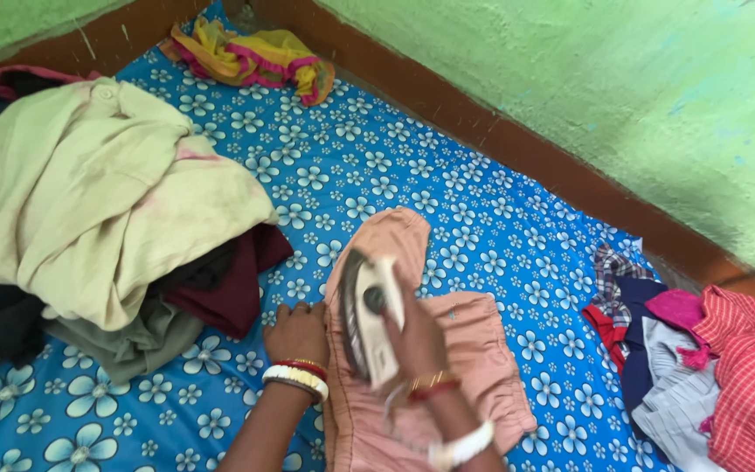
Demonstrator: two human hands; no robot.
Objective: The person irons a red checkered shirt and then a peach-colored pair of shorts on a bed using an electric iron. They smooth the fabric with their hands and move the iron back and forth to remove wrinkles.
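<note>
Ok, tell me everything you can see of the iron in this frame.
The iron is pale, cream-coloured, with a dark dial on top and a metal soleplate edge showing along its left side. It looks motion-blurred. It rests on the pink garment spread over the blue flowered sheet, nose pointing away from the person. The right hand has its grip on the handle; the left hand lies flat beside it at the garment's edge.

White, red bangles (294,377) on both wrists
</note>
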